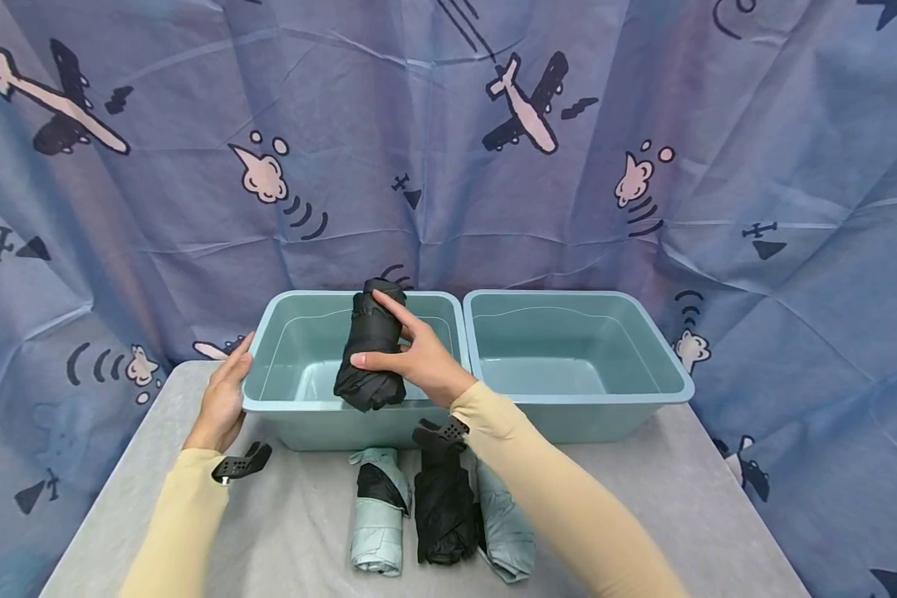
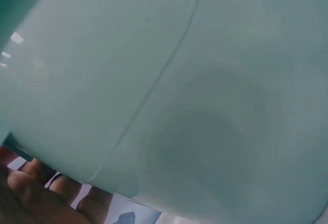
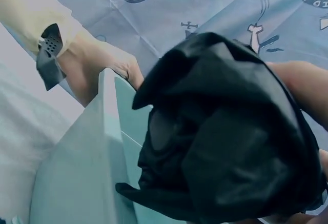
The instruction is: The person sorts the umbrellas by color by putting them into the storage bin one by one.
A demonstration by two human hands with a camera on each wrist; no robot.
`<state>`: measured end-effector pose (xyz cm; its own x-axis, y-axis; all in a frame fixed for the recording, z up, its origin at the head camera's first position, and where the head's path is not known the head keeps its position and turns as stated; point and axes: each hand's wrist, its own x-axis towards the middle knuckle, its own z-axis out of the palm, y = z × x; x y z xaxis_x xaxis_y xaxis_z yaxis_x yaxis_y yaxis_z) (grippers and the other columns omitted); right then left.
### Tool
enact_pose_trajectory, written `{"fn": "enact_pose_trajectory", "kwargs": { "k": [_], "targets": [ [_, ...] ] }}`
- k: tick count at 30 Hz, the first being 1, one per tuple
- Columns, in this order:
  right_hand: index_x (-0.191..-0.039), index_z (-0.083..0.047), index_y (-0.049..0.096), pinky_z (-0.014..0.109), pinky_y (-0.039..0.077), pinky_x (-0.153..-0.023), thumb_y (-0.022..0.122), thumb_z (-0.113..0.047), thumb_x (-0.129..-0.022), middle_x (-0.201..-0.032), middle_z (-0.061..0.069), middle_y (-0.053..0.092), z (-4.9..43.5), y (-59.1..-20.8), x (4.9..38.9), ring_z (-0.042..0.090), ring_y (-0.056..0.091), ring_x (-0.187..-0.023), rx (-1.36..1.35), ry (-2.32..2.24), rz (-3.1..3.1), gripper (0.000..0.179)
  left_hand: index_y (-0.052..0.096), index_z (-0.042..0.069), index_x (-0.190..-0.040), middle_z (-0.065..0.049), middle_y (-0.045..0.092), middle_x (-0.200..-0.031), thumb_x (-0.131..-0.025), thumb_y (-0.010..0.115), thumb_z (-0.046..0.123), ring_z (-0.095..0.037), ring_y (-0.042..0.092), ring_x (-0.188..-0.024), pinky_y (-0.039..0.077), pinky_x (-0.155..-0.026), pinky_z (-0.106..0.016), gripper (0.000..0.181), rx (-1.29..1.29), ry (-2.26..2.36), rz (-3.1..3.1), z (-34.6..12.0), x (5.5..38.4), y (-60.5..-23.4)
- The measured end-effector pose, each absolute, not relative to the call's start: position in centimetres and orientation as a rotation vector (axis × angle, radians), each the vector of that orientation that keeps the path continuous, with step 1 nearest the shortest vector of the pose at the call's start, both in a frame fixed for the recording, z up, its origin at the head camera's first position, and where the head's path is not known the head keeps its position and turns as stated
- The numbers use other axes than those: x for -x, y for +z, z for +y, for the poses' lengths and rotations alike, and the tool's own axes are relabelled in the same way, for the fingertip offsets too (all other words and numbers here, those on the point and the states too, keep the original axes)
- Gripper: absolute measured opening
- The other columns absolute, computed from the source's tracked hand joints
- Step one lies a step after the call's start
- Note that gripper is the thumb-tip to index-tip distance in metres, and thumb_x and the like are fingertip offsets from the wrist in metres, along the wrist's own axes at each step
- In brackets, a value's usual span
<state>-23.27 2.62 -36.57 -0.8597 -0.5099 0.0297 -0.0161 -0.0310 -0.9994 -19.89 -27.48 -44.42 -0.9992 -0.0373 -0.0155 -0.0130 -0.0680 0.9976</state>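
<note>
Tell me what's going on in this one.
A person's right hand holds a black roll over the left bin, while the left hand touches that bin's left side. The right bin stands alongside. In front, a pale roll, a second black roll and another pale roll lie on the table.

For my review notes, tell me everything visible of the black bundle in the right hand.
The black bundle looks like thin, wrinkled fabric rolled into a rough cylinder, with loose folds at its near end. The right hand grips it, tilted, over the left bin; whether it touches the bin is unclear.
</note>
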Motion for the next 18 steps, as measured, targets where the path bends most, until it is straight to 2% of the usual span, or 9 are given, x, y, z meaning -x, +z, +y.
{"fn": "enact_pose_trajectory", "kwargs": {
  "k": [3, 8, 14, 18],
  "targets": [
    [-0.157, -0.042, 0.035, 0.039, 0.054, -0.090, 0.084, -0.013, -0.084, -0.148, 0.015, 0.042, 1.0, -36.5, 24.3, 0.027, 0.054, -0.121, 0.503, -1.949, 1.946, 0.093, 0.008, 0.018, -0.165, -0.007, 0.006, -0.170, -0.112, 0.029, 0.037, -0.028, 0.016, -0.151, 0.035, -0.103, -0.021, 0.060, -0.056, -2.267, -2.141, -27.5, 20.0, -44.3],
    [-0.158, -0.040, 0.035, 0.037, 0.052, -0.094, 0.085, -0.015, -0.084, -0.153, 0.013, 0.041, -1.6, -36.9, 25.7, 0.024, 0.054, -0.123, 0.429, -1.935, 1.995, 0.092, 0.008, 0.021, -0.165, -0.009, 0.008, -0.170, -0.112, 0.029, 0.040, -0.029, 0.020, -0.149, 0.037, -0.102, -0.022, 0.060, -0.065, -2.262, -2.160, -27.5, 20.0, -44.3],
    [-0.158, -0.038, 0.036, 0.037, 0.051, -0.096, 0.088, -0.018, -0.081, -0.156, 0.009, 0.042, -4.5, -38.0, 26.5, 0.024, 0.053, -0.128, 0.346, -1.871, 2.014, 0.094, 0.008, 0.023, -0.165, -0.010, 0.009, -0.170, -0.111, 0.029, 0.043, -0.034, 0.019, -0.150, 0.036, -0.108, -0.034, 0.061, -0.082, -2.269, -2.173, -27.4, 19.9, -44.3],
    [-0.158, -0.036, 0.037, 0.039, 0.051, -0.096, 0.089, -0.018, -0.080, -0.157, 0.009, 0.040, -6.0, -38.8, 26.6, 0.026, 0.051, -0.131, 0.313, -1.838, 2.021, 0.095, 0.009, 0.023, -0.165, -0.009, 0.009, -0.170, -0.111, 0.030, 0.042, -0.034, 0.018, -0.151, 0.029, -0.115, -0.045, 0.061, -0.085, -2.270, -2.162, -27.3, 20.0, -44.4]
  ]
}}
